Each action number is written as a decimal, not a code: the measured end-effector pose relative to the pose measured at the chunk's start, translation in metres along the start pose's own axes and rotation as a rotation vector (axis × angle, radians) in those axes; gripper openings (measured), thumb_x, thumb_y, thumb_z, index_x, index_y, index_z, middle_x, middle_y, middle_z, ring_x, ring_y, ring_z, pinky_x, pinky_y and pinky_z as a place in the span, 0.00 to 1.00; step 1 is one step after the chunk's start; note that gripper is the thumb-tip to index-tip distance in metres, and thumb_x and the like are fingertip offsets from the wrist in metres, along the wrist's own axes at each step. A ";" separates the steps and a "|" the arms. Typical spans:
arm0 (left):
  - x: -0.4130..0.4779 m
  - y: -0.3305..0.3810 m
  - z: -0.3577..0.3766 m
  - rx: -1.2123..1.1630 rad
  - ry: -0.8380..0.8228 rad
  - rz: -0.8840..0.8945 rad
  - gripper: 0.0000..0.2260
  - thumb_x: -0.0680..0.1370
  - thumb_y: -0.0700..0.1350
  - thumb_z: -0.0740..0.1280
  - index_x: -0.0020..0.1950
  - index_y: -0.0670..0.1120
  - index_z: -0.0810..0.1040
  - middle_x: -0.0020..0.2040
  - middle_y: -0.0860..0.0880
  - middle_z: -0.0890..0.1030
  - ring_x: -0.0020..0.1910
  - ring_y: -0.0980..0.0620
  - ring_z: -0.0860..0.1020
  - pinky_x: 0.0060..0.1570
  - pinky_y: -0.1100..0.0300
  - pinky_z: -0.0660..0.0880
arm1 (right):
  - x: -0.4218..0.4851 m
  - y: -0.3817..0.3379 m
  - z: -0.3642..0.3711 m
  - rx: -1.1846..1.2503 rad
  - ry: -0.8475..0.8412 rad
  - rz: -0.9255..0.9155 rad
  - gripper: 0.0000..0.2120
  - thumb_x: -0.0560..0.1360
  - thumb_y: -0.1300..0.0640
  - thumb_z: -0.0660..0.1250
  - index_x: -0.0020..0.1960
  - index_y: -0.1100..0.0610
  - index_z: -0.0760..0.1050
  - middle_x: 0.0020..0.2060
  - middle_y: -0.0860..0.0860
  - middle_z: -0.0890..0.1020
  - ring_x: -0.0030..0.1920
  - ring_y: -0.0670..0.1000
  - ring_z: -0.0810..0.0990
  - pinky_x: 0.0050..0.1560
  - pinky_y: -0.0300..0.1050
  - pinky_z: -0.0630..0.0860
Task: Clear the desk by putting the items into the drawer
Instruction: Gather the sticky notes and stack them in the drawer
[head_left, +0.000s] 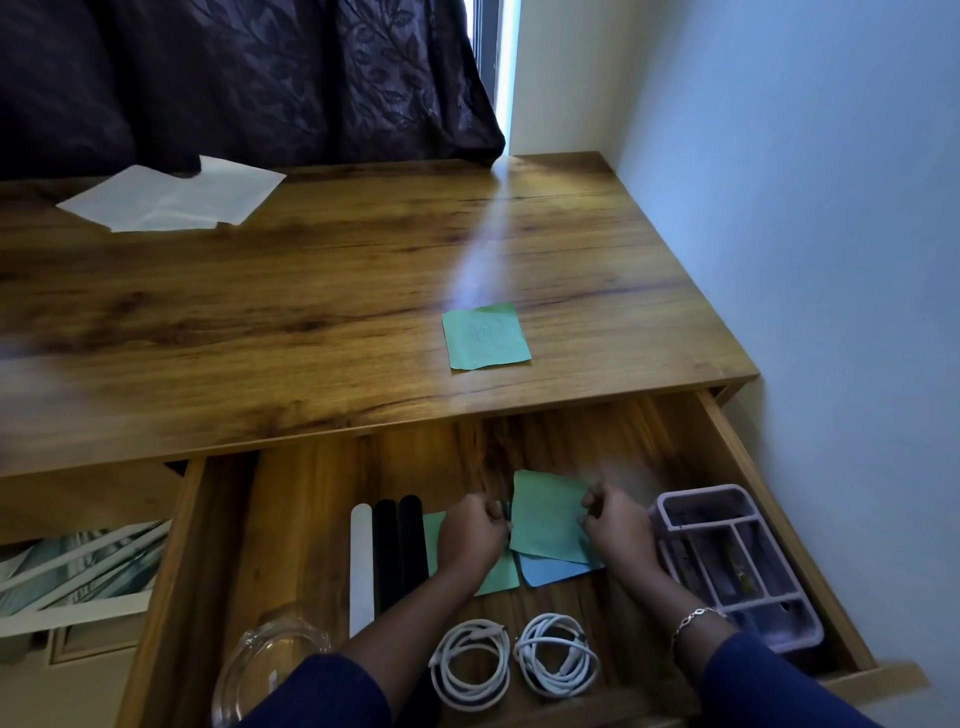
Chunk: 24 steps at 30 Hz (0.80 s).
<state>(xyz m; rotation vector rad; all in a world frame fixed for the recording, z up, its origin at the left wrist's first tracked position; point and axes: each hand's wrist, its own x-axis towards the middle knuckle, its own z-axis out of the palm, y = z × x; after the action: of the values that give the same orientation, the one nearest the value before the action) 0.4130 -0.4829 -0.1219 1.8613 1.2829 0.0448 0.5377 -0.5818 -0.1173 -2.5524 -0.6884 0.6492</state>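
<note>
Fingers (592, 512) pinch one green note (548, 519); two cables (439, 670), three sticks (385, 551) nearby.

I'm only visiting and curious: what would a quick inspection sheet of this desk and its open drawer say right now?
Surface: wooden desk, with its drawer pulled open.
Job's things: green note and white sheets lie on the desk; held green note is over the drawer.
Clutter: in the drawer, blue note, lower green note, white strip, black strips, glass dish, lilac organiser.
Grippers: left hand and right hand each pinch an edge of the held green note.
Cables: two coiled white cables at the drawer front.
Surroundings: dark curtain, pale wall.
</note>
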 end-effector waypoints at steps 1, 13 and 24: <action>0.000 0.000 0.000 0.017 -0.008 -0.008 0.06 0.74 0.44 0.70 0.40 0.45 0.74 0.42 0.44 0.81 0.40 0.44 0.80 0.41 0.49 0.80 | 0.001 0.001 0.001 0.012 -0.003 0.012 0.08 0.74 0.62 0.66 0.53 0.57 0.74 0.51 0.54 0.80 0.52 0.53 0.77 0.45 0.42 0.71; -0.007 0.005 0.010 0.001 -0.132 -0.059 0.09 0.75 0.42 0.69 0.35 0.45 0.74 0.37 0.44 0.80 0.37 0.45 0.81 0.40 0.51 0.81 | 0.003 0.002 0.003 0.028 0.013 0.059 0.12 0.74 0.66 0.63 0.57 0.59 0.71 0.53 0.57 0.79 0.54 0.56 0.77 0.45 0.42 0.70; -0.024 0.003 0.012 -0.178 -0.272 -0.213 0.07 0.75 0.40 0.68 0.39 0.40 0.76 0.33 0.43 0.80 0.26 0.50 0.77 0.26 0.62 0.76 | -0.014 0.009 -0.001 -0.117 0.065 -0.143 0.15 0.74 0.66 0.63 0.59 0.56 0.70 0.56 0.53 0.75 0.55 0.51 0.75 0.51 0.44 0.75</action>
<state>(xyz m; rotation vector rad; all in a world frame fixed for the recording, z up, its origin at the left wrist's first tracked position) 0.4097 -0.5096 -0.1176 1.5141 1.2355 -0.1954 0.5311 -0.5966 -0.1160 -2.5871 -0.9008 0.4891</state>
